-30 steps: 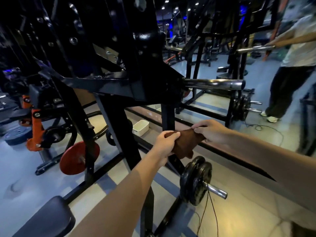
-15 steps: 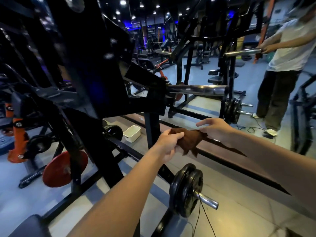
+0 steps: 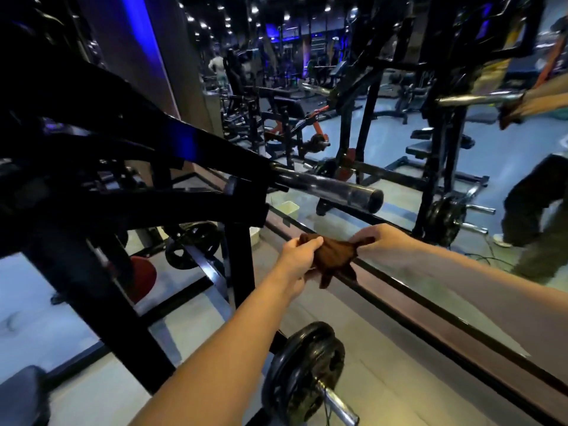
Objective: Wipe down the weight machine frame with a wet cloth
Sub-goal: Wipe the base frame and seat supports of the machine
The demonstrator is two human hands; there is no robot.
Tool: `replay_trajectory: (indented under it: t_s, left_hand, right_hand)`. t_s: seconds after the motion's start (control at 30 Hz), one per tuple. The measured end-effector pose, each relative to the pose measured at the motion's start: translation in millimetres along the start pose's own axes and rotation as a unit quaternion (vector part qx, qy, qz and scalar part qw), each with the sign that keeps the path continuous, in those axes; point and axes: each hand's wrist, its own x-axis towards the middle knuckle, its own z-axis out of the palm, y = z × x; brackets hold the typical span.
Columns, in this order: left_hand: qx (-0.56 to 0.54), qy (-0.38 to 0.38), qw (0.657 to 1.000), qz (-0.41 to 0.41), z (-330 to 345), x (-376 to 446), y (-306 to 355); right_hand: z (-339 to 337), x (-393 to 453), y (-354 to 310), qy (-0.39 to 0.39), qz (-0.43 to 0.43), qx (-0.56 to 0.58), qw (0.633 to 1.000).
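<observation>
A crumpled brown cloth (image 3: pixel 333 258) hangs in the air between my two hands, in front of the black weight machine frame (image 3: pixel 172 198). My left hand (image 3: pixel 299 255) grips its left end with curled fingers. My right hand (image 3: pixel 373 238) pinches its right edge. The frame fills the left half of the view, and its chrome sleeve (image 3: pixel 335 192) sticks out to the right, above and behind the cloth. Neither hand nor the cloth touches the frame.
Black weight plates (image 3: pixel 302 368) sit on a peg below my arms. A small white tub (image 3: pixel 289 209) stands on the floor behind the frame. A long dark ledge (image 3: pixel 430 305) runs diagonally right. Another person (image 3: pixel 541 216) stands at the right edge by a second machine.
The view has swung left and closer to the frame. Both hands keep hold of the cloth, now drawn a little closer together and bunched.
</observation>
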Motion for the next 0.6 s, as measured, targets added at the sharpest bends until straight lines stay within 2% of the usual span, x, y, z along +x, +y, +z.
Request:
replay_trajectory:
  t_s: [0.2, 0.43, 0.6]
  left_hand:
    - [-0.013, 0.019, 0.999, -0.035, 8, 25, -16]
    - [-0.028, -0.013, 0.995, -0.093, 13, 54, -26]
    - [-0.033, 0.0, 0.993, -0.112, 28, 66, -38]
  right_hand:
    - [1, 22, 25, -0.018, -0.128, -0.145, 0.981]
    - [8, 47, 56, 0.028, -0.152, -0.163, 0.974]
    - [7, 67, 77, 0.015, -0.163, -0.186, 0.969]
